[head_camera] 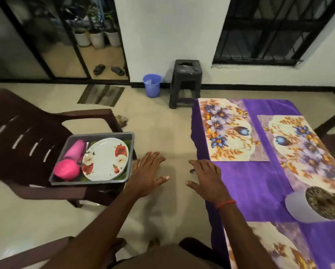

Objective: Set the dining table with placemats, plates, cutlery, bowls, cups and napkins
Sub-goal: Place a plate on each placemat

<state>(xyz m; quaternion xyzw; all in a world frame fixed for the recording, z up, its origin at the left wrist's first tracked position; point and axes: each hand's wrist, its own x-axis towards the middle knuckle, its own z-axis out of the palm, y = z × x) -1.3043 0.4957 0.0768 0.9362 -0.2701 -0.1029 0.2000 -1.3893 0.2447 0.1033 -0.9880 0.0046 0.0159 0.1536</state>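
A grey tray (pixel 104 135) sits on the seat of a brown plastic chair (pixel 23 121) at the left. In it lie white floral plates (pixel 106 159), a pink cup (pixel 75 149) on its side, a pink bowl (pixel 66 169) and some cutlery (pixel 83 157). The table under a purple cloth (pixel 250 183) stands at the right with floral placemats: one at the far left (pixel 228 131), one at the far right (pixel 306 152), one at the near edge (pixel 269 247). My left hand (pixel 147 171) hovers with fingers spread just right of the tray. Spread flat, my right hand (pixel 207 177) lies at the table's left edge. Both hold nothing.
A white pot (pixel 298 206) of dark material lies tilted on the cloth near the right placemat. A black stool (pixel 185 82) and blue bin (pixel 152 85) stand by the far wall. Another chair's arm (pixel 26 255) is at the bottom left. Tiled floor lies between chair and table.
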